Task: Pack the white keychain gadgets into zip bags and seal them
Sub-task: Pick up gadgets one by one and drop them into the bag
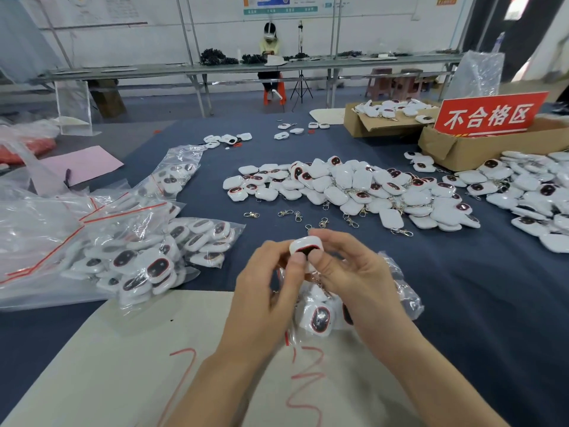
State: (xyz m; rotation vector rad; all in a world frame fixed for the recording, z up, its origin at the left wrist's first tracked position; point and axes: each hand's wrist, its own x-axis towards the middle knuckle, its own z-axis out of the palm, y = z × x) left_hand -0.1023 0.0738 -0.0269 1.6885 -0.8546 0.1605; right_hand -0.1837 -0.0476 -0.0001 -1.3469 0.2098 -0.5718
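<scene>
L hand (pixel 271 291) & R hand (pixel 354 278), low over the cream sheet (pixel 123 349), both pinch one white gadget (pixel 304 246) betw thumbs & fingertips, just above a part-filled zip bag (pixel 400 291) on the desk (pixel 492 303). Gadget looks light, rigid, smooth plastic, prob slippery; take it by the edges, not the dark face. Bag film looks soft & floppy, so its mouth needs holding open. Loose pile (pixel 354 189) lies behind.

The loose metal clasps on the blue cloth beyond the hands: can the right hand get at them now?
Probably yes. The clasps lie just past the right hand, with nothing between. But it pinches a white gadget with the left hand, so it must let go first.
</scene>
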